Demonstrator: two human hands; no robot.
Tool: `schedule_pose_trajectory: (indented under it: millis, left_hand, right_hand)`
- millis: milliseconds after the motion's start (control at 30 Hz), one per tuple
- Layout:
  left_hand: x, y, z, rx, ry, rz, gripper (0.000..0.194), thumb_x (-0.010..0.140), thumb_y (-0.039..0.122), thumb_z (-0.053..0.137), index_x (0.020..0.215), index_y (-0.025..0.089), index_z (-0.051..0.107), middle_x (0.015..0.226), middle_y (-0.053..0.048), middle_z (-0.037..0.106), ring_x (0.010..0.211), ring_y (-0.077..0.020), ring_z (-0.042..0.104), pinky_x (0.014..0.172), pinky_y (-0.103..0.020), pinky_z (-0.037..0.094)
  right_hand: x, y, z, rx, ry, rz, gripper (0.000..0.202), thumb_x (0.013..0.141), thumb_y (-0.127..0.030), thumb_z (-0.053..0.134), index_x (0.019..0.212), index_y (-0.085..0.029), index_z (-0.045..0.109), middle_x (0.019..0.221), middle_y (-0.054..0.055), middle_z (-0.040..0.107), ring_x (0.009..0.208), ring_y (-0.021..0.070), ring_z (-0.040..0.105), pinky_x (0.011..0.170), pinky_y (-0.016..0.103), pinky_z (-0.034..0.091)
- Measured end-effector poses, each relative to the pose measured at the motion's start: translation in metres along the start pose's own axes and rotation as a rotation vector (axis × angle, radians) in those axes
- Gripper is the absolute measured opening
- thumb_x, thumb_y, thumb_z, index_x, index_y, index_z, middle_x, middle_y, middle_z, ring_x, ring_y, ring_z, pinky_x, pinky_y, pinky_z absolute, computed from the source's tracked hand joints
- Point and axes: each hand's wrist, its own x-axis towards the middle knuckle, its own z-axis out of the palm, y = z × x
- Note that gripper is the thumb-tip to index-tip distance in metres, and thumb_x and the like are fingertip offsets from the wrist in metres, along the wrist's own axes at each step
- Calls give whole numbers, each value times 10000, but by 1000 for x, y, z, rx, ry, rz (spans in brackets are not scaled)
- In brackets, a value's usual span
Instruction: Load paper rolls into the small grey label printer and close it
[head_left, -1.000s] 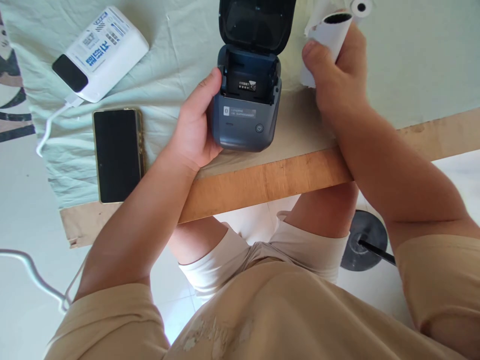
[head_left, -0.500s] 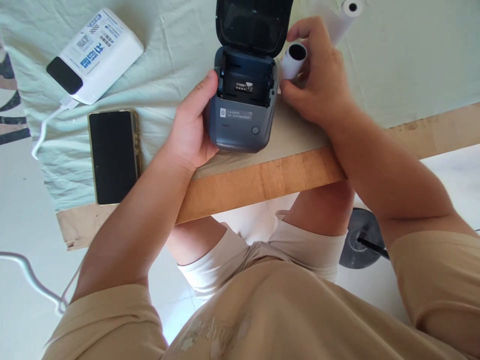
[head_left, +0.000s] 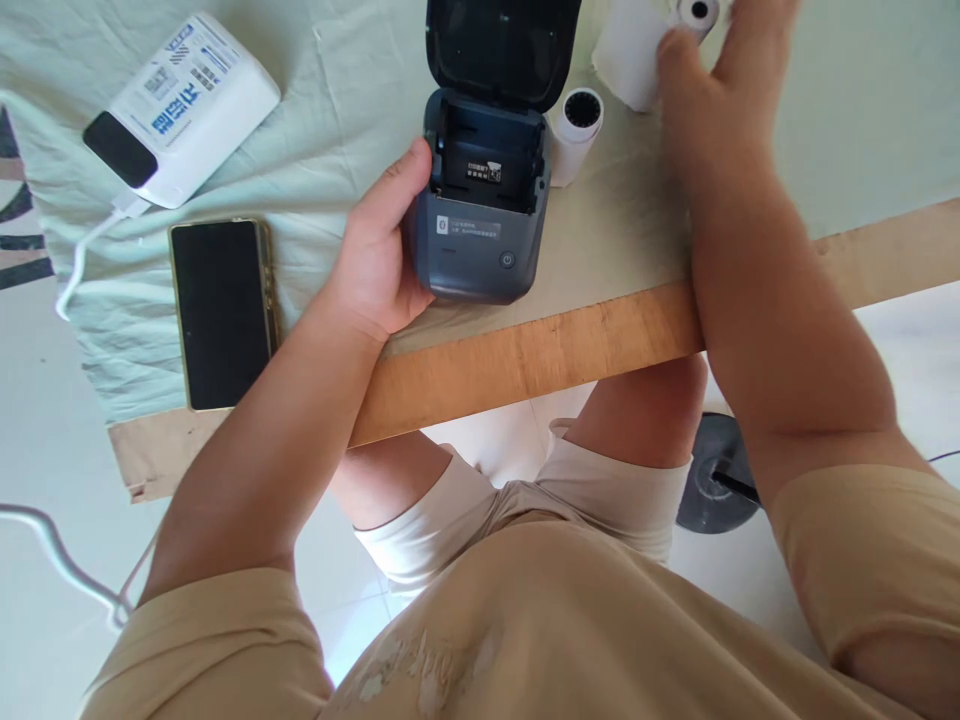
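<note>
Dark blue plastic formed the device [head_left: 480, 250], set at the front of the cloth-covered counter [head_left: 847, 130], its black lid [head_left: 501, 45] raised. The left grip [head_left: 382, 235] was closed around the device's left side. Just right of it stood a white roll [head_left: 574, 150]; farther right, the right grip [head_left: 720, 110] overlapped white paper [head_left: 630, 55] and another roll [head_left: 697, 12], its fingers cut off by the frame, so its hold could not be told. Left of the device lay a phone [head_left: 225, 315] and a white power bank [head_left: 199, 110] with blue characters. Bluetooth and power symbols showed on the device; its small print was unreadable.
</note>
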Motion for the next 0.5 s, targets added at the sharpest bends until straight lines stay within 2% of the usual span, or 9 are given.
schedule_pose_trajectory:
  millis: [67, 133, 200, 333, 367, 433, 500]
  left_hand:
    - [-2, 4, 1, 8, 5, -21, 444, 1180, 355, 354, 1318, 82, 676, 1284, -153, 817, 1609, -388, 579, 1307, -597, 519]
    - [-3, 7, 0, 19, 22, -24, 490, 1191, 330, 305, 1433, 42, 619, 1346, -155, 792, 1635, -386, 544, 1325, -594, 489]
    - [-2, 8, -3, 33, -8, -39, 442, 1190, 309, 337, 1358, 50, 654, 1300, -145, 811, 1620, -362, 568, 1336, -549, 490]
    - [2, 2, -9, 31, -52, 3, 407, 1176, 387, 422, 1068, 147, 732, 1047, -96, 847, 1507, -342, 687, 1284, -490, 575]
    - [2, 1, -9, 29, -38, 24, 419, 1172, 397, 426, 1046, 151, 741, 1011, -95, 845, 1503, -349, 690, 1276, -493, 584]
    - [2, -1, -9, 33, -3, 37, 402, 1155, 373, 450, 1019, 147, 753, 994, -109, 848, 1539, -367, 658, 1283, -505, 578]
    - [1, -1, -9, 30, 9, 43, 357, 1131, 359, 506, 1007, 142, 762, 1011, -118, 853, 1576, -382, 619, 1292, -511, 573]
  right_hand:
    - [6, 6, 9, -91, -5, 25, 538, 891, 43, 563, 1387, -145, 472, 1379, 125, 512, 1351, 263, 493, 1242, 517, 394]
    - [10, 10, 16, -125, -9, 19, 617, 842, 91, 596, 1401, -142, 473, 1334, 113, 540, 1261, 249, 523, 1179, 487, 436]
    - [11, 12, 18, -143, 6, 7, 625, 813, 116, 598, 1367, -153, 495, 1325, 115, 548, 1253, 244, 518, 1155, 465, 447]
    - [8, 12, 11, -130, 31, -53, 586, 818, 97, 596, 1316, -197, 500, 1335, 95, 598, 1153, 200, 563, 1075, 428, 474]
    - [6, 10, 9, -99, 44, -85, 599, 843, 66, 593, 1357, -216, 471, 1418, 91, 586, 1125, 175, 578, 1020, 403, 495]
    - [4, 8, 10, 140, 69, -54, 658, 882, -12, 577, 1446, -296, 394, 1559, 40, 529, 1077, 129, 607, 875, 349, 524]
    - [7, 8, 14, 474, 68, 113, 543, 909, -92, 497, 1388, -335, 417, 1458, -4, 571, 998, 112, 639, 738, 311, 515]
